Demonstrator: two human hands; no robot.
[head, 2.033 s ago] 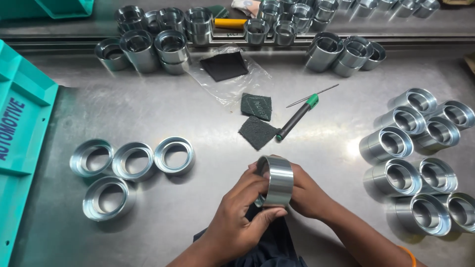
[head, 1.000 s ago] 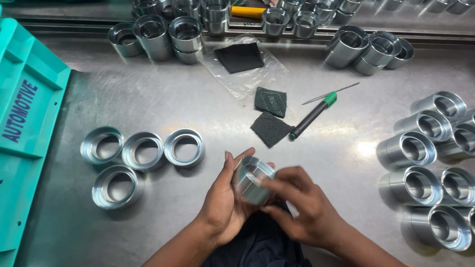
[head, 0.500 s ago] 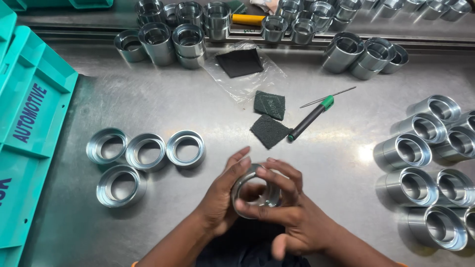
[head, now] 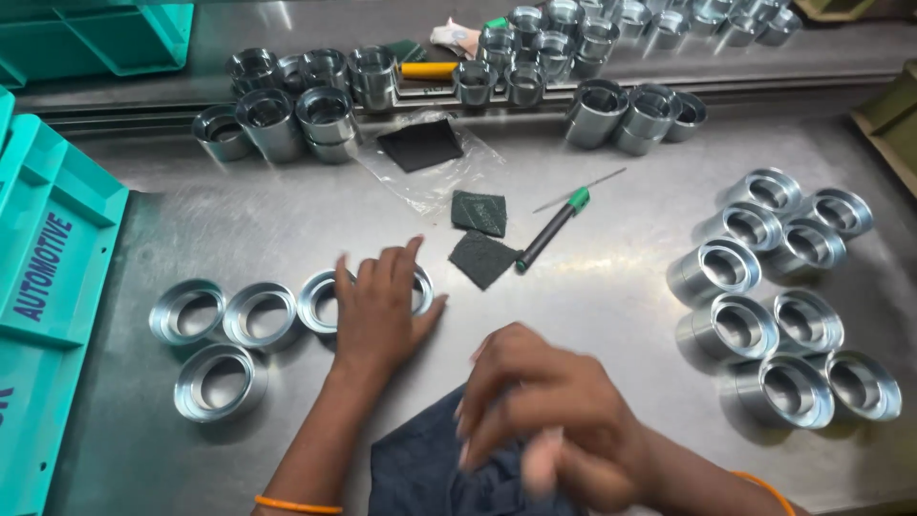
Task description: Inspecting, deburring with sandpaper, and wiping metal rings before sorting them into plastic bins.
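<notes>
1. left hand (head: 380, 304) lies flat, palm down and fingers spread, over a short shiny machined metal ring (head: 418, 289) on the brushed steel desk (head: 611, 287); the grip is spread, pressing down on the ring and not pinching it.
2. right hand (head: 544, 411) hovers low near the front edge, blurred, fingers loosely curled above a dark blue cloth (head: 430, 473); i cannot tell whether its grip holds the cloth.
3. the covered ring ends a row of three more matching rings (head: 260, 313), touching side by side, with a fourth ring (head: 218, 380) just in front.
4. risk, as a judgement: the ring is smooth and polished on slick steel, so a flat palm could let it slide and knock its neighbour, marking the finished faces.
5. a further risk: bare fingers may leave prints on the bright surface, and the inner edge looks sharp enough to nick skin.
6. at right stand taller hollow metal sleeves (head: 764, 315), packed close in a cluster; a bump could topple them.
7. near the middle lie two dark green abrasive pads (head: 479, 234), rough and matte, and a thin black scribing tool with a green collar (head: 552, 229).
8. at the left edge sits a turquoise plastic crate (head: 57, 287).
</notes>
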